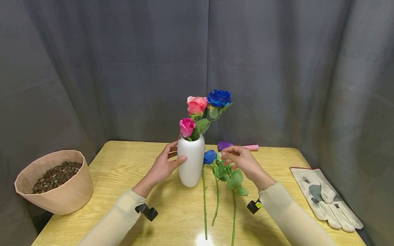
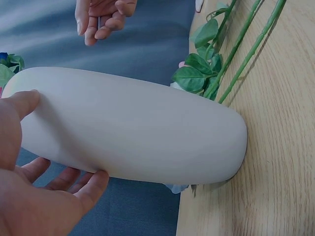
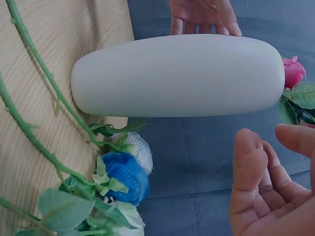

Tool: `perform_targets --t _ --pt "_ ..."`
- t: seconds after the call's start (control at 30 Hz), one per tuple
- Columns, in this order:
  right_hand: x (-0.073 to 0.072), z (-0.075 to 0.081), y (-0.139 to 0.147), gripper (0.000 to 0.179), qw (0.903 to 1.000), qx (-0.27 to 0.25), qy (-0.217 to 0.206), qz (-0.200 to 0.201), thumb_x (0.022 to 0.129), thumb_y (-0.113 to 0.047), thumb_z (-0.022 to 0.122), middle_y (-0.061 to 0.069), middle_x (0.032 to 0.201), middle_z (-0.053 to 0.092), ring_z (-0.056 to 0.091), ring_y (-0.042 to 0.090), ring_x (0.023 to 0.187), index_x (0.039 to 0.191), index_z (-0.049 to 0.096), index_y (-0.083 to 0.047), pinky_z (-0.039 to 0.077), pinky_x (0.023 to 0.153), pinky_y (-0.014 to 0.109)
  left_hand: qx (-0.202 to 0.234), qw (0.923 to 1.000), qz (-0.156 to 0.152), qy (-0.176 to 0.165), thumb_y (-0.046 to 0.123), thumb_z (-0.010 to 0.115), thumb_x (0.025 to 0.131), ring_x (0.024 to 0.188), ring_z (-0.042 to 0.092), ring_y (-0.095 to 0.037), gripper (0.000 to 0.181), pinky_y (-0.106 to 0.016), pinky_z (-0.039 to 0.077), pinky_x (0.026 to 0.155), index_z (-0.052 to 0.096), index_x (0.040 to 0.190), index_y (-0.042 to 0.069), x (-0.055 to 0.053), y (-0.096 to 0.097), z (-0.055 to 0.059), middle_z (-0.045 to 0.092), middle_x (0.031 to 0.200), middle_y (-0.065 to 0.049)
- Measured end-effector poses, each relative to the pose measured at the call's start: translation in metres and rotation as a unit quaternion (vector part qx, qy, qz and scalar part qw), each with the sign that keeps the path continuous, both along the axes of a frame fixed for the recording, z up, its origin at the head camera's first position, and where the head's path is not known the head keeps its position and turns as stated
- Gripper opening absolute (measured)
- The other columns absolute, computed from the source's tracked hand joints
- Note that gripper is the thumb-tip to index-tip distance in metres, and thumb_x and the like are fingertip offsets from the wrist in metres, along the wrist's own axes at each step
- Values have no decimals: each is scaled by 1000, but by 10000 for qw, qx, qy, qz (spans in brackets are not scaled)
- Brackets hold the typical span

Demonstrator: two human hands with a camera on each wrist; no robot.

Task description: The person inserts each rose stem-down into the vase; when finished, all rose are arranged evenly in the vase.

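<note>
A white vase (image 1: 191, 162) stands upright mid-table. In it are a coral rose (image 1: 197, 105), a pink rose (image 1: 187, 127) and a blue rose (image 1: 219, 98). My left hand (image 1: 163, 164) holds the vase from the left, thumb on its near side and fingers (image 2: 91, 192) around the far side. To the right of the vase, my right hand (image 1: 241, 160) hovers over roses lying on the table, its fingers (image 3: 250, 162) loosely bent and nothing between them and the thumb. Among these lie a blue rose (image 3: 125, 177) and white roses (image 3: 139, 151), their green stems (image 1: 204, 205) pointing toward me.
At the left edge is a peach-coloured pot (image 1: 70, 191) of soil (image 1: 56, 176). Behind the right hand lies a trowel with a purple blade (image 1: 224, 145) and a pink handle (image 1: 251, 147). Pale gardening gloves (image 1: 326, 200) rest at the right edge. Grey curtains (image 1: 154, 68) surround the table (image 1: 129, 164).
</note>
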State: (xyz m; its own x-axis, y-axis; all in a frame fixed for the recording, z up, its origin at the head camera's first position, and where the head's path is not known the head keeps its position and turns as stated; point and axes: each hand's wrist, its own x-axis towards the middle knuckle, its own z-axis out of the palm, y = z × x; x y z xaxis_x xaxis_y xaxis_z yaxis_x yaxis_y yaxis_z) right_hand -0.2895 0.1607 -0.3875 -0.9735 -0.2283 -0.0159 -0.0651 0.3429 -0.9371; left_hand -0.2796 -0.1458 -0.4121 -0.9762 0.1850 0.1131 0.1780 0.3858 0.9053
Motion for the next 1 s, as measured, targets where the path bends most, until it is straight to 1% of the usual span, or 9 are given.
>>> perform_targets --t 0.07,0.17,0.27,0.4,0.53,0.67,0.73,0.87,1.0 --pt "1 -2 3 32 10000 12 -12 -8 99 -34 62 14 110 70 72 22 91 116 66 -8 56 68 35 -3 10000 7 -25 60 68 87 143 42 -35 83 -56 45 110 29 154 29 0 0 0 40 154 -6" --pt "2 -4 6 32 10000 32 26 21 99 -34 62 10 106 71 73 20 88 115 65 -6 56 67 33 11 10000 1 -32 60 68 87 144 42 -35 83 -56 45 110 29 154 29 0 1 -1 40 154 -6" --pt "4 -6 10 35 9999 45 88 86 99 -33 63 12 107 71 73 20 89 117 65 -3 56 67 34 24 10000 5 -26 60 68 87 143 42 -35 83 -56 45 110 29 154 29 0 1 -1 40 154 -6" --pt "5 -9 16 33 9999 45 63 96 99 -30 62 17 111 70 73 26 91 118 65 -2 56 66 35 23 10000 21 -22 60 68 87 143 42 -35 82 -56 45 109 30 153 29 1 1 -1 41 153 -6" --pt "6 -14 20 29 10000 44 -17 75 99 -27 62 13 106 71 72 25 88 114 66 -3 56 63 33 15 10000 19 -28 59 68 88 143 43 -35 82 -56 45 110 30 154 28 1 0 -2 41 153 -7" --pt "7 -19 25 27 9999 28 -76 79 99 -27 62 9 98 71 71 23 85 112 66 -4 56 63 34 17 10000 9 -27 58 68 88 143 42 -35 82 -56 45 110 29 154 27 1 0 -1 41 153 -7" --pt "9 -21 27 28 9999 30 -87 92 99 -27 62 8 98 70 71 24 86 113 66 -4 56 63 34 30 10000 -9 -22 57 68 89 144 42 -35 82 -56 45 110 29 154 26 1 0 -1 41 153 -8" --pt "12 -25 33 32 9998 53 -171 125 98 -29 63 12 103 71 71 29 91 115 66 -3 56 65 35 53 10000 -33 -16 57 68 89 144 42 -36 82 -55 45 111 29 154 26 1 0 0 41 153 -8" --pt "15 -31 39 31 9994 129 -277 156 99 -29 62 14 105 70 71 25 89 116 66 -3 57 68 38 51 10000 -38 -23 57 68 89 144 41 -35 82 -55 45 111 29 154 26 1 0 1 40 153 -8"
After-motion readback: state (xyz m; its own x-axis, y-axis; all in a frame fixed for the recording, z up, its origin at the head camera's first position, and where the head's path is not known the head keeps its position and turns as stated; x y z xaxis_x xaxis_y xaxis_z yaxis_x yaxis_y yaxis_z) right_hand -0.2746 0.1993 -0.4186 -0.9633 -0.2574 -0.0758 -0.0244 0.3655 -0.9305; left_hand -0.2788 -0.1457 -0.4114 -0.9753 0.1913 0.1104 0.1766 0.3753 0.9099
